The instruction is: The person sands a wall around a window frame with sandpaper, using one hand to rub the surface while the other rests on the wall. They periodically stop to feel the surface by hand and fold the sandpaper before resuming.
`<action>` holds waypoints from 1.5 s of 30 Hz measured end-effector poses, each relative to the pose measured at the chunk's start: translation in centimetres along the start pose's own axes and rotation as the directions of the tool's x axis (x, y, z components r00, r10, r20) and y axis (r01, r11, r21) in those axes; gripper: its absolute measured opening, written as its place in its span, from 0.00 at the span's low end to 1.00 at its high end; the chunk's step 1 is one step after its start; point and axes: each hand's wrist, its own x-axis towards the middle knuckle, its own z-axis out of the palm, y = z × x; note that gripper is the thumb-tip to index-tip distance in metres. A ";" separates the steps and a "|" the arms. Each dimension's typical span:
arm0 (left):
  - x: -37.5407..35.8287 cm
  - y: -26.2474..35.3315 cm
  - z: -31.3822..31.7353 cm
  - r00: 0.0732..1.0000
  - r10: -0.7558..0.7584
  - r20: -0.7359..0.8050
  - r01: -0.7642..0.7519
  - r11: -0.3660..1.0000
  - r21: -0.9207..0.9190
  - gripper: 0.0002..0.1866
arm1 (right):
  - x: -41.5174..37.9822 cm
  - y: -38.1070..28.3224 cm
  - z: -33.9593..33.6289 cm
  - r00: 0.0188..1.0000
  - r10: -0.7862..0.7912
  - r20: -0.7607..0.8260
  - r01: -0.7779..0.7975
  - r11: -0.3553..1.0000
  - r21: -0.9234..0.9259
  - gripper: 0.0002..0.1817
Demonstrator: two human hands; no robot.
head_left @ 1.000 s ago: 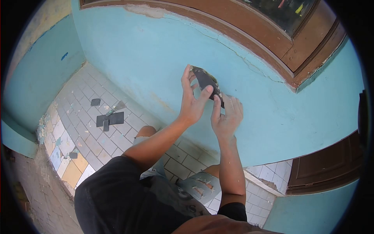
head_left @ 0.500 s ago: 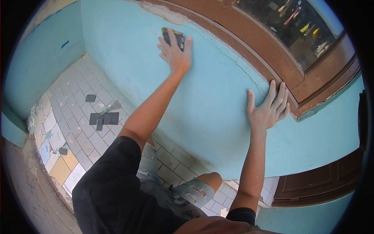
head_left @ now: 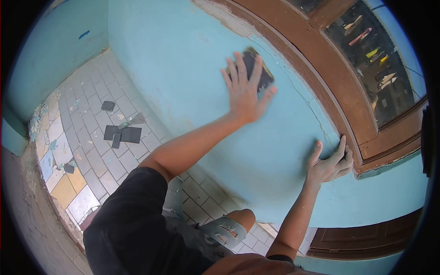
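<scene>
My left hand (head_left: 246, 94) presses a dark sanding pad (head_left: 263, 68) with worn, yellowish edges flat against the light blue wall (head_left: 206, 128). Its fingers lie spread over the pad. Lower right, my right hand (head_left: 331, 164) rests on the wall beside the corner of the brown window frame (head_left: 321, 91), fingers apart and nothing in it. Pale dust covers its fingers. A thin crack runs down the wall between the two hands, along the frame. Near the top of the frame the wall has a bare, chipped patch (head_left: 229, 20).
On the tiled floor (head_left: 98, 156) at the left lie a black sheet (head_left: 133, 134), a scraper (head_left: 133, 120), a small dark block (head_left: 116, 140) and a dark square piece (head_left: 108, 106). My knee (head_left: 243, 219) is close to the wall. A brown door (head_left: 366, 238) shows lower right.
My left hand has slid right and down along the wall with the pad. My right hand appears lower and further right, its fingers more bent. The whole view has shifted somewhat.
</scene>
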 end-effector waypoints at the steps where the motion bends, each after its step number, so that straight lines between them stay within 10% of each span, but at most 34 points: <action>1: -0.2 -0.8 -0.2 1.000 -0.004 0.001 0.003 1.000 0.003 0.48 | -0.2 -0.2 0.1 1.000 -0.001 0.003 0.001 1.000 0.003 0.40; 3: -0.4 -2.3 -0.5 0.986 0.158 0.054 -0.162 0.983 0.086 0.49 | -0.1 0.2 0.0 1.000 -0.009 -0.008 0.009 1.000 0.015 0.41; 9: 7.9 -7.5 -1.3 0.854 -0.427 -0.298 0.430 0.901 -0.059 0.46 | -0.2 0.2 0.1 1.000 -0.013 -0.007 0.013 1.000 0.011 0.40; 13: 0.7 -4.5 -1.0 0.991 0.087 -0.099 -0.083 0.995 0.048 0.45 | -0.1 0.1 0.0 1.000 -0.010 -0.030 0.010 1.000 -0.004 0.38; 15: 2.5 -7.2 -2.1 0.996 0.087 -0.034 -0.085 0.993 0.081 0.51 | -0.1 0.1 0.1 1.000 -0.014 -0.027 0.014 1.000 0.009 0.39; 18: 7.3 -9.3 -2.8 0.922 -0.363 -0.136 0.349 0.930 -0.118 0.54 | -0.2 0.4 0.2 1.000 -0.007 -0.018 0.008 1.000 0.014 0.40; 25: 2.1 -7.2 -2.1 0.996 0.085 -0.040 -0.085 0.996 -0.014 0.54 | -0.2 0.0 0.1 1.000 0.002 -0.029 -0.002 1.000 0.007 0.40; 29: 6.1 -8.9 -2.2 0.969 -0.210 -0.129 0.201 0.976 -0.078 0.55 | -0.1 0.1 0.3 0.999 0.002 -0.033 -0.002 1.000 0.007 0.40; 34: 0.2 -7.1 -3.3 0.995 0.061 0.073 -0.060 0.998 -0.010 0.52 | 0.0 0.0 0.1 0.999 0.007 -0.046 -0.006 1.000 0.022 0.39; 41: 4.4 -7.6 -1.9 0.966 -0.228 -0.123 0.222 0.973 -0.062 0.44 | 0.0 0.0 0.2 0.999 0.008 -0.051 -0.007 1.000 0.029 0.39; 45: 2.6 -8.1 -4.1 0.993 -0.068 -0.096 0.064 0.997 -0.044 0.36 | 0.0 0.1 0.2 0.998 -0.002 -0.055 0.003 1.000 0.024 0.38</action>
